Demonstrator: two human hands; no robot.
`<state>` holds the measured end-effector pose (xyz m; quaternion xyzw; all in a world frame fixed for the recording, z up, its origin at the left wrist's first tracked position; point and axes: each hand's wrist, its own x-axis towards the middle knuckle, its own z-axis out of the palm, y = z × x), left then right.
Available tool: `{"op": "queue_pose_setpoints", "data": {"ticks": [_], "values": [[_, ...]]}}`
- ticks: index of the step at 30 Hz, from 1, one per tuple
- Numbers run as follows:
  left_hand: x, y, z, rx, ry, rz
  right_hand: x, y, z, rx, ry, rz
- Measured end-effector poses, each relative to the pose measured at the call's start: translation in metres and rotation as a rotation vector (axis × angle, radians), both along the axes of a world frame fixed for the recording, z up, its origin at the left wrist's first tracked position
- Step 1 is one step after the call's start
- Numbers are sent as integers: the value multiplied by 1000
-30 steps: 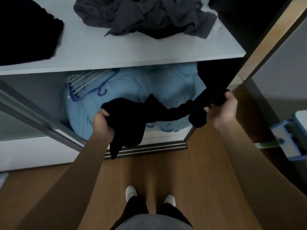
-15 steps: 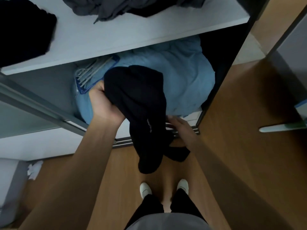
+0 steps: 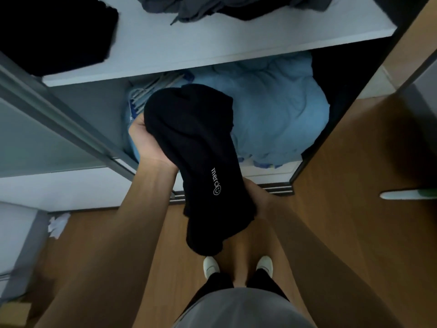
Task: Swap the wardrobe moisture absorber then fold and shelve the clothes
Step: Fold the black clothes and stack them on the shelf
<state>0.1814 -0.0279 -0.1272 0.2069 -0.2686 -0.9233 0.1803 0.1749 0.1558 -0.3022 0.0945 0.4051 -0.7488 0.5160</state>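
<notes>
Gripping the black garment (image 3: pixel 196 147) before the blue bedding (image 3: pixel 276 114), your left hand (image 3: pixel 145 143) curls round its top; your right hand (image 3: pixel 259 201) touches lower, grip unclear

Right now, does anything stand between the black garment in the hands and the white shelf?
Nothing visible does. The black garment is held before the white shelf, bare between the black pile and grey clothes.

The left hand (image 3: pixel 147 144) and right hand (image 3: pixel 259 199) hold a black garment (image 3: pixel 201 147).
</notes>
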Motion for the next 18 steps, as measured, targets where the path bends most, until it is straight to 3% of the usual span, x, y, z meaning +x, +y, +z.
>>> {"op": "queue_pose_setpoints", "data": {"ticks": [3,5,8,11,13,15,16,18], "values": [[6,-25,-6,-28,5,72,10,-2,6,50,52,19],[17,-46,-22,-29,-45,128,6,-6,16,-11,156,-135],[39,-73,-65,-47,-230,126,-4,-8,43,165,432,-350],[55,-83,-113,-132,-574,-57,-11,-11,74,316,753,-318],[59,-85,-140,-436,-845,-263,-13,-19,99,391,942,-184],[59,-85,-152,-976,-965,-643,-14,-32,122,476,1100,10],[57,-83,-153,-1207,-952,-828,-13,-37,130,509,1169,119],[49,-81,-143,-1379,-766,-959,-11,-45,142,582,1281,294]]}}
